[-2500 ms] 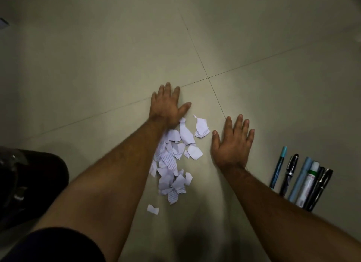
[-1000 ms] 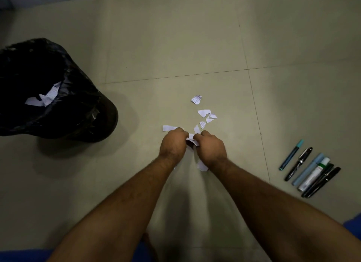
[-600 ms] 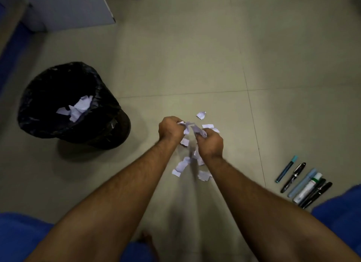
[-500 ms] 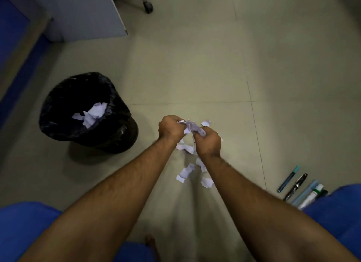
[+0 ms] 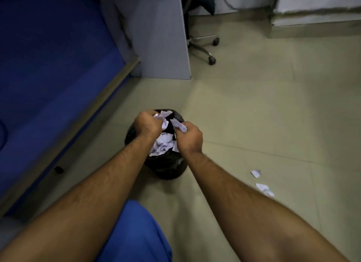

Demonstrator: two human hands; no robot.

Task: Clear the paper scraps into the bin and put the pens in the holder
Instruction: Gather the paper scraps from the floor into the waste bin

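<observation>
Both my hands hover over the black-lined bin on the tiled floor. My left hand is closed on white paper scraps, and my right hand grips more scraps at its fingertips. A heap of white scraps lies inside the bin under my hands. Two loose scraps lie on the floor to the right of my right forearm. The pens and the holder are out of view.
A blue panel with a wooden edge runs along the left. A grey desk side and an office chair base on castors stand behind the bin. My blue-clad knee is at the bottom.
Both hands gathered scraps from the floor, lifted them and carried them left over the bin. The view swung left, so the pens left the frame.
</observation>
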